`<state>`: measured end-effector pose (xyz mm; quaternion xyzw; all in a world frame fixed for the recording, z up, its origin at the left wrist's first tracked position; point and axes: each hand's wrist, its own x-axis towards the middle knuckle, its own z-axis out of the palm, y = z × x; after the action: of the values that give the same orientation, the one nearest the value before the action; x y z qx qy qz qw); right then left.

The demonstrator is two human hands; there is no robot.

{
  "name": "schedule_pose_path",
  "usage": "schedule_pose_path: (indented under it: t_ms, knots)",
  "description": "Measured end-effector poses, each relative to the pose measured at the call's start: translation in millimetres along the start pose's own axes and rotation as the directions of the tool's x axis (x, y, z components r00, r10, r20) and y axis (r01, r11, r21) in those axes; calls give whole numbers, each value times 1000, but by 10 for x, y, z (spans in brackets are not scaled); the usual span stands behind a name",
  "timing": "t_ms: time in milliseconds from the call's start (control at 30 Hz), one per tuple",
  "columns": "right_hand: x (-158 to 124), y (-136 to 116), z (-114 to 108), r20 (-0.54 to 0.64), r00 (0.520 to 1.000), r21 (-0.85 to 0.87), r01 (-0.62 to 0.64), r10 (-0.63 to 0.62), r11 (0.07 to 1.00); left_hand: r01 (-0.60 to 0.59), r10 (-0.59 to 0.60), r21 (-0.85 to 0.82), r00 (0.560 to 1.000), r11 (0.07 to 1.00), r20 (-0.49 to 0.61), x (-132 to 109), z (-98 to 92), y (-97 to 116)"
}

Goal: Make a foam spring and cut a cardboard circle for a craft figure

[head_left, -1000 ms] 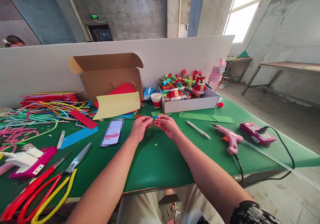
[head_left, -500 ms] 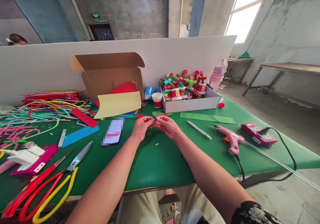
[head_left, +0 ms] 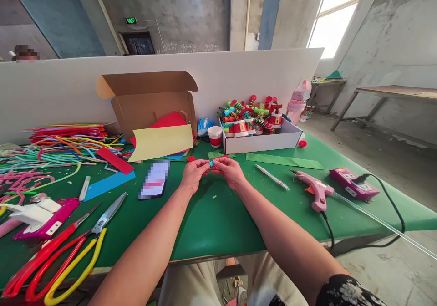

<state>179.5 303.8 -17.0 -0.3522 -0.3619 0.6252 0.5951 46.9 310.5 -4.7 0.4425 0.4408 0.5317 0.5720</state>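
Observation:
Fingertips of my left hand (head_left: 194, 174) and my right hand (head_left: 229, 169) meet over the green table, pinching a small blue piece (head_left: 211, 163) between them. It looks like paper, and most of it is hidden by the fingers. A red round piece (head_left: 190, 159) lies just beyond my left hand. Green paper scraps (head_left: 215, 155) are behind the fingertips. To the left of my hands rests a phone (head_left: 154, 180); a white pen (head_left: 272, 177) lies to the right.
A white box (head_left: 262, 141) of colourful paper figures stands at the back beside paper cups (head_left: 215, 136). Right are a pink glue gun (head_left: 316, 190) and a power strip (head_left: 353, 184). Left are scissors (head_left: 109, 212), a blue strip (head_left: 109, 186) and pipe cleaners (head_left: 68, 137).
The small blue piece shows more clearly between my fingertips now. My right hand's fingers have shifted slightly; both arms stay nearly in place.

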Motion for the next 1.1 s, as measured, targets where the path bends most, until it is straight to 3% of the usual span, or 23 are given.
schedule_pose_path:
  t_ms: [167,300,433,700,1100]
  knots:
    - [5,-13,-4,-61,997,-87,49,-55,995,46,-43,-44,997,998,67,-1,-20,9]
    - [12,-16,-10,-43,996,-130,73,-79,989,49,-44,-50,993,998,113,0,-36,15]
    - [14,-11,-5,14,996,-195,92,-91,977,37,-37,5,996,999,87,15,-47,0]
    - [-8,-3,-2,32,999,-113,36,-33,993,7,-5,-40,999,999,48,40,-35,-30]
    - [27,-4,-30,24,994,-292,111,-109,950,19,-20,12,998,1000,58,19,-31,-27]
